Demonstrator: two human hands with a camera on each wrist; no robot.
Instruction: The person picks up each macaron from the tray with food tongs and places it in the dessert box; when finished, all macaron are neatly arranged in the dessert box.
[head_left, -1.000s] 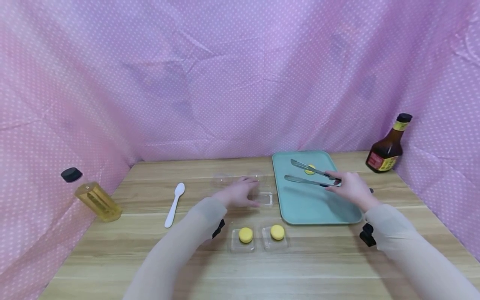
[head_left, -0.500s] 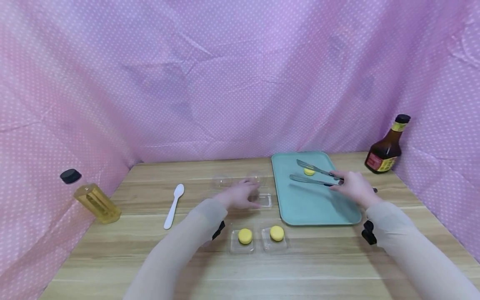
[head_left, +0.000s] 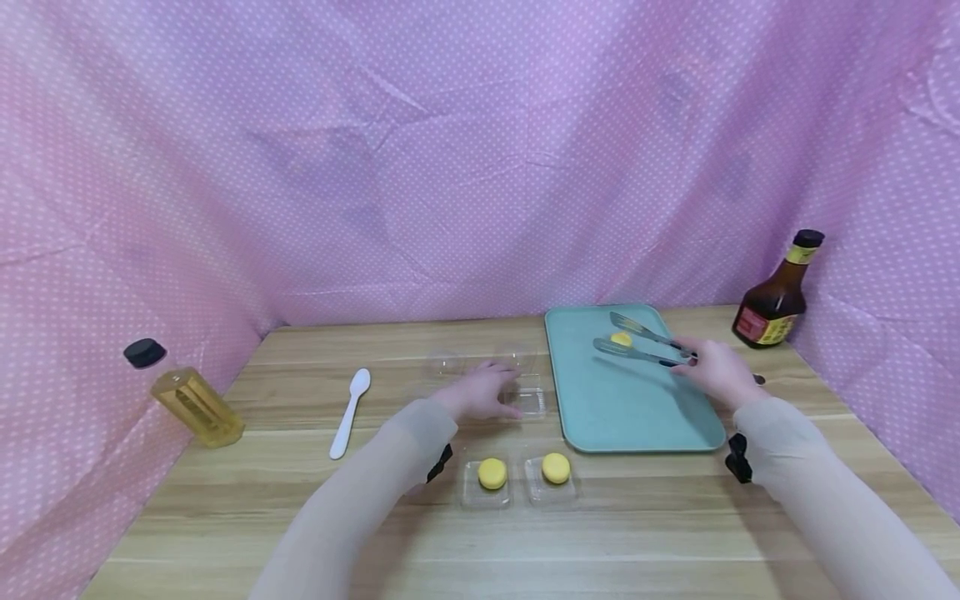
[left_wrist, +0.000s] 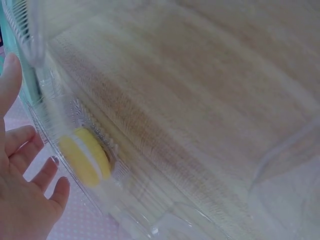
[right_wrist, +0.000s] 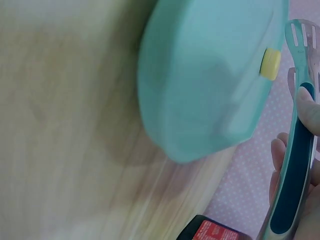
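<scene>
My right hand (head_left: 717,371) grips metal tongs (head_left: 633,353) with dark handles over the light-green tray (head_left: 637,417). The tongs' two tips stand apart, on either side of a yellow macaron (head_left: 621,339) near the tray's back. In the right wrist view, thumb and fingers wrap the tongs' handle (right_wrist: 295,170). My left hand (head_left: 480,392) rests at a clear plastic container (head_left: 531,402), its fingers loosely spread. Through the clear plastic in the left wrist view, a yellow macaron (left_wrist: 85,157) shows close to the fingertips.
Two yellow macarons sit in clear square compartments at the front, one left (head_left: 492,473) and one right (head_left: 556,468). A white spoon (head_left: 350,414) lies left. A bottle of yellow liquid (head_left: 197,406) stands far left, a dark sauce bottle (head_left: 772,306) at the back right.
The tongs have shifted right, and their tips have drawn closer together around the macaron on the tray. My left hand has stayed in place.
</scene>
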